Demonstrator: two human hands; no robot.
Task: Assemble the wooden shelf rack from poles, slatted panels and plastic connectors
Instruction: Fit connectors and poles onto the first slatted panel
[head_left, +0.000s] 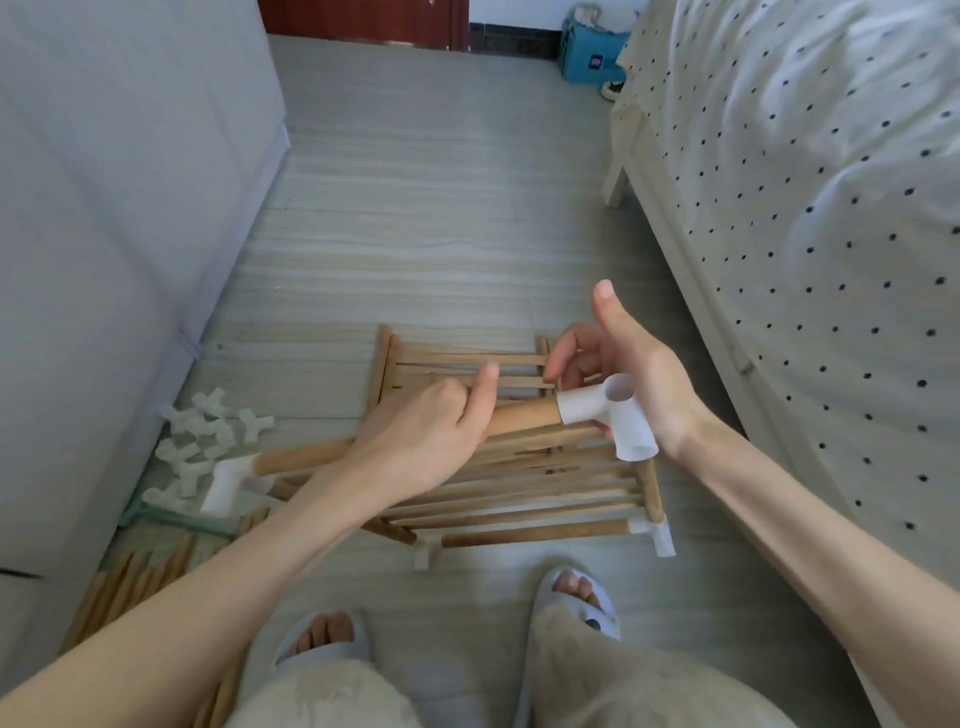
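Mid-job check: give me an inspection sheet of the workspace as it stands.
Surface: grey striped floor.
Job's things: pole held level, white connector on its right end; slatted panels on the floor beneath; spare connectors piled left; spare poles lower left.
Clutter: blue box far off.
Hands: left hand grips the pole; right hand cups the connector.
Cables: nothing seen.
Surroundings: bed right, cabinet left.

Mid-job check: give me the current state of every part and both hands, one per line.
Left hand: grips the pole.
Right hand: holds the white connector, thumb up.
Pole: held off the floor, a connector on each end.
White connector: seated on the pole's right end.
Slatted panels: flat on the floor.
Loose connectors: piled on the floor.
Spare poles: lying by the left wall.
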